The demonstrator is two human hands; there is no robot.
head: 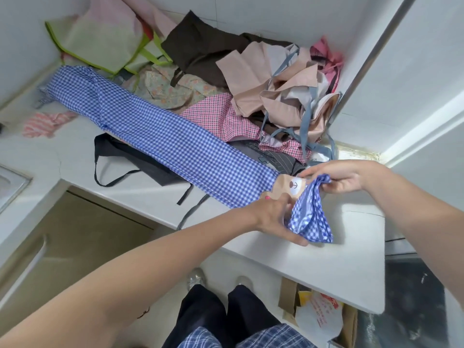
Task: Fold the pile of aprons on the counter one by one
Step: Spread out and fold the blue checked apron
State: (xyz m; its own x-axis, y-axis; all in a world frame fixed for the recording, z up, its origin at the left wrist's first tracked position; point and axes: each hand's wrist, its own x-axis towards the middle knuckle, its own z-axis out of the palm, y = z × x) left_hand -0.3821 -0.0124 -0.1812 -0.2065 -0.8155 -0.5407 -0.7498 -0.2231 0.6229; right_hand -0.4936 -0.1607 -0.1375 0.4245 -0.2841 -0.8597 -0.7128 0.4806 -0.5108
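Both hands, left hand (272, 217) and right hand (349, 180), grip the near end of the blue checked apron (175, 136) stretched across the tabletop (351, 259), and pulling could drag the pile (276, 91) askew.

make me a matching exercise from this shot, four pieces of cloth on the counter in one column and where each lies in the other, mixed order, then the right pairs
Column one:
1. long blue-and-white gingham apron
2. dark brown cloth apron
3. black apron with thin straps
4. small pink-and-white striped cloth

Column two:
A. far back against the wall, beside the green-trimmed piece
B. alone near the left end of the white counter
C. stretched across the counter, its near end gripped by the left hand and right hand
D. partly under the gingham strip, a strap looping toward the counter edge

Pairs: 1-C, 2-A, 3-D, 4-B
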